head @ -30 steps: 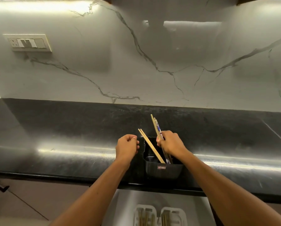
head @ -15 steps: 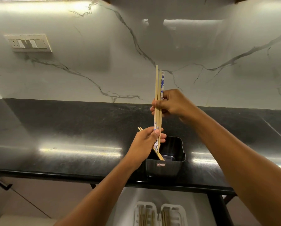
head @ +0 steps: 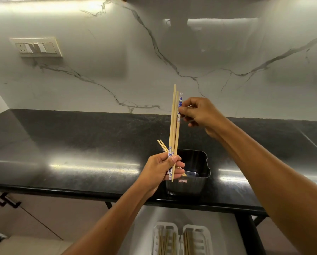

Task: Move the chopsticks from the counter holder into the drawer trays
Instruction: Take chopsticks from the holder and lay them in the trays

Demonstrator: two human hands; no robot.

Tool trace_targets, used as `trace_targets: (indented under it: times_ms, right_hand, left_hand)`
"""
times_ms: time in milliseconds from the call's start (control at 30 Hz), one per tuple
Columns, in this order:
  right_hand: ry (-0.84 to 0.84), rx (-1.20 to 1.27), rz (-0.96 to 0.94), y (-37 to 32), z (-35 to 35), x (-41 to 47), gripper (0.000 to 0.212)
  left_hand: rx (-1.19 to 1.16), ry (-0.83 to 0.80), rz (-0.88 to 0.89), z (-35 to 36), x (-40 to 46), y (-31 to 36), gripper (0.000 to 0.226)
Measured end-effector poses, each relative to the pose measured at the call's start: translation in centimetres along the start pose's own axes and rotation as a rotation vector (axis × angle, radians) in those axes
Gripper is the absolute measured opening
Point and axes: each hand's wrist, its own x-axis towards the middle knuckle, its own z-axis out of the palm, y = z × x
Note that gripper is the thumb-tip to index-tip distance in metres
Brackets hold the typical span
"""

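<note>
Black surface [head: 80, 144]: holder [head: 189, 183] nearly emptied. Left hand [head: 161, 170] grips chopsticks [head: 174, 126]; right hand [head: 198, 113] pinches their tops. Drawer trays [head: 181, 240], 6 o'clock, part-filled; transfer pending.

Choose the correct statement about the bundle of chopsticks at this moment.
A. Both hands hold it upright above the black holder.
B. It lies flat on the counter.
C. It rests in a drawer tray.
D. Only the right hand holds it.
A: the left hand grips the lower end of the chopsticks, the right hand pinches near their top, and the black holder stands just below.
</note>
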Motion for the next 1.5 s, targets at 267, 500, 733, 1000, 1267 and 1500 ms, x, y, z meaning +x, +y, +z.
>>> trace_targets:
  times_ms: [267,500,733,1000,1267,1500]
  right_hand:
    - [0.047,0.008,-0.136,-1.1,-0.6,-0.1,0.044]
    - [0.436,0.268,-0.168,-2.3,-4.2,-0.7,0.026]
    - [0.452,0.603,-0.118,-0.3,0.3,-3.4,0.021]
    - [0.294,0.353,-0.062,6.3,8.6,-7.1,0.015]
    - [0.205,-0.043,-0.065,7.5,9.3,-7.3,0.008]
    - [0.122,-0.010,-0.178,1.1,6.7,-4.0,0.023]
  left_hand:
    - [-0.008,-0.002,0.038,0.0,0.3,0.2,0.037]
    - [-0.321,0.268,-0.012,-2.8,0.6,-0.6,0.027]
    - [-0.540,0.242,0.087,-2.8,1.8,1.8,0.026]
    - [-0.576,0.247,0.149,-2.1,2.7,4.2,0.024]
    - [-0.132,0.270,0.217,-2.0,1.6,3.6,0.016]
    - [0.271,0.160,0.334,-2.4,1.2,2.5,0.019]
